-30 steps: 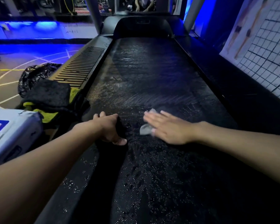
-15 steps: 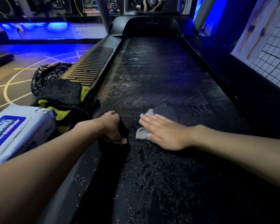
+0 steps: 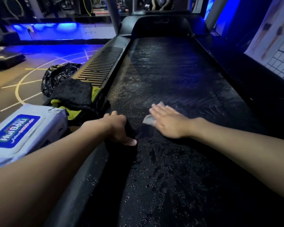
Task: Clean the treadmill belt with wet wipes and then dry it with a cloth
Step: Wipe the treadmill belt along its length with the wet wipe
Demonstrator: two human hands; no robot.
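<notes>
Treadmill belt (image 3: 170, 76) runs near to far, wet w/ streaks. Wet wipe (image 3: 148, 120) lies mid-belt under R hand (image 3: 169, 123), whose fingers are flat & straight, pressing it down. L hand (image 3: 116, 128) is curled, gripping the belt's left edge. Black/yellow cloth (image 3: 74, 92) sits on the left rail; wipes pack (image 3: 23, 130) near left, black bag (image 3: 56, 76) beyond.

The right hand (image 3: 169, 123) slides the wet wipe (image 3: 148, 120) over the treadmill belt (image 3: 179, 71). It first draws back toward 7 o'clock, nearer the left hand (image 3: 120, 130), then pushes out toward 12 o'clock, fingers now blurred. The view swings toward 9 o'clock, so the wipes pack (image 3: 23, 131) now shows its whole blue label.
</notes>
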